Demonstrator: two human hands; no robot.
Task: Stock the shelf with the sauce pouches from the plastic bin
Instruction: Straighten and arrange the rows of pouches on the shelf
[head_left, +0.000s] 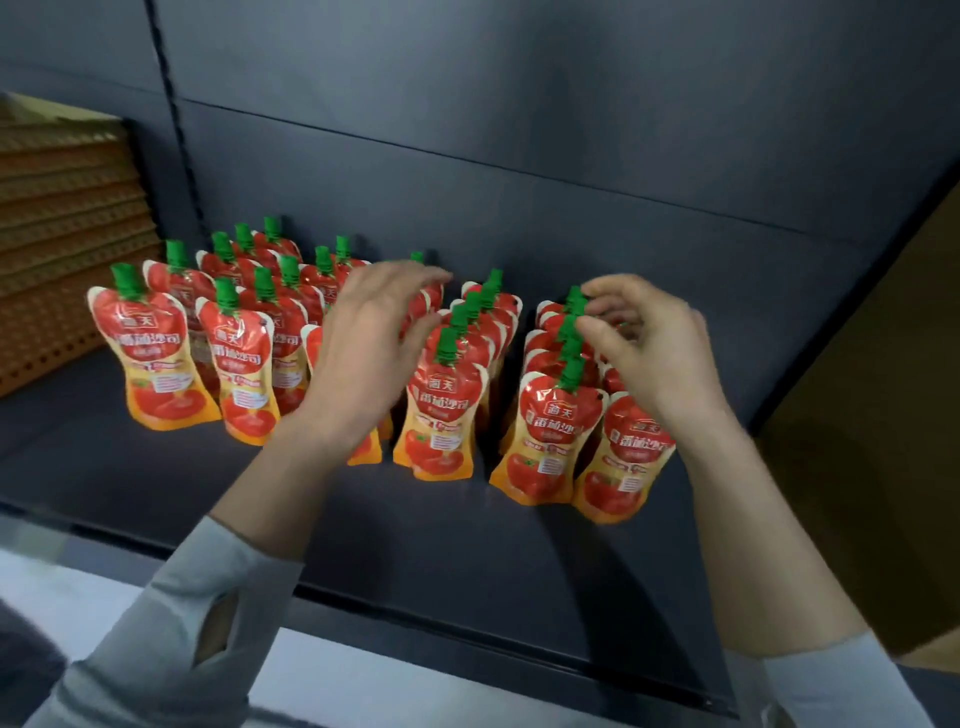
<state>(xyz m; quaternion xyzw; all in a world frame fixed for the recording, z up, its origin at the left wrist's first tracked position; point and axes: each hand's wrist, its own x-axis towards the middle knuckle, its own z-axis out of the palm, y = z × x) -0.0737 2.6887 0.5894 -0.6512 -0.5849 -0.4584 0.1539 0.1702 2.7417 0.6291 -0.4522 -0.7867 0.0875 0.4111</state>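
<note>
Right, the shelf (156, 467) is a dark grey deck that fills most of the view, with its front lip running across the bottom. The back panel (571, 156) is the same grey and rises from the shelf's rear edge. A brown pegboard stack (62, 234) sits off the shelf's left end.

Both forearms reach in over the shelf's front lip in grey sleeves (182, 623).

The pouches (447, 410) are red and orange with green tops. All stand upright on the shelf in several rows running front to rear, and the rear ones are close to the back panel.

The left hand (363, 358) is over the shelf's middle rows, palm down, fingers straight and spread wide, with the tips at the pouch tops. It's blurred, so I can't confirm contact.

The right hand (654, 358) is over the two rows nearest the shelf's right end. Its fingers are curled in narrow, with the thumb tip just beside the caps (570, 374). Some green shows between the fingers, but I can't tell if it's pinching one.
</note>
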